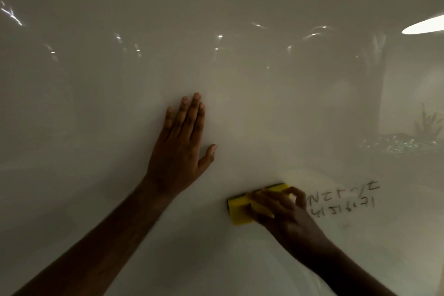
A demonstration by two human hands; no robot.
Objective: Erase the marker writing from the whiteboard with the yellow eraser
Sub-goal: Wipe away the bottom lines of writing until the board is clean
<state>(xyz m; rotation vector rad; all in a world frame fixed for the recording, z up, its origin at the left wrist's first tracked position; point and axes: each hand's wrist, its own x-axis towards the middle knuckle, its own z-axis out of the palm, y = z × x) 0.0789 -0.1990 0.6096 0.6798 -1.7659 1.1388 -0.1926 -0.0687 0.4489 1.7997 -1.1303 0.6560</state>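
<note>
A glossy whiteboard (240,103) fills the whole view. My right hand (286,214) presses the yellow eraser (237,209) flat against the board at the lower right; the eraser has a dark strip along its upper edge. Two short lines of dark marker writing (343,202) sit just to the right of my right hand, touching its fingertips. My left hand (180,149) lies flat on the board at the centre, fingers together and pointing up, thumb out to the right, holding nothing.
Reflections of ceiling lights (422,26) and of a plant (427,125) show in the board's right side. Faint smudges mark the board below the writing.
</note>
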